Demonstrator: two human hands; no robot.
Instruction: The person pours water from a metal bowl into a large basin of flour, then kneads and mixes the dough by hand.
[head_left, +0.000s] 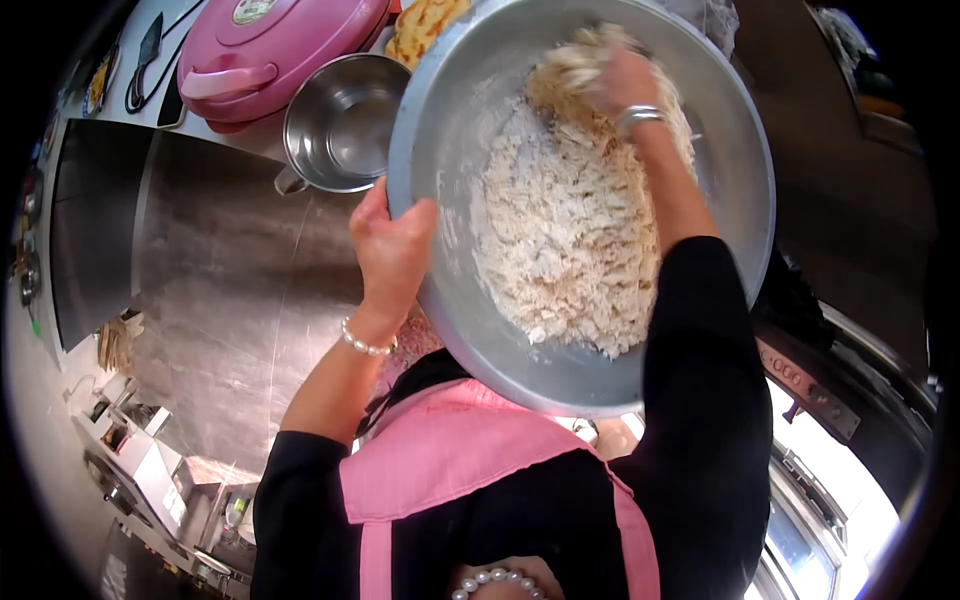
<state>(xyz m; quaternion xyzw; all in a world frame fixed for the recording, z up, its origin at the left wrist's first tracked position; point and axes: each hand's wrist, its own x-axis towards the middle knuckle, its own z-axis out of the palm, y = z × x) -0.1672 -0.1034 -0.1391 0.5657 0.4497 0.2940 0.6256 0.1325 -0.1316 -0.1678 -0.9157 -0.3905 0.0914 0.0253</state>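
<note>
The table (255, 140) is white. On it there stands a pink lidded pan (270, 50), and beside this pan, at the edge, a steel pot (345, 125). A golden flatbread (422, 30) shows beyond the pot; a black utensil (151, 42) lies at left.

No words or numbers can be read. A round label (253, 10) is borne by the pink lid (300, 52), far left, its print too small; marks on the panel (808, 388) at right are likewise illegible.
</note>
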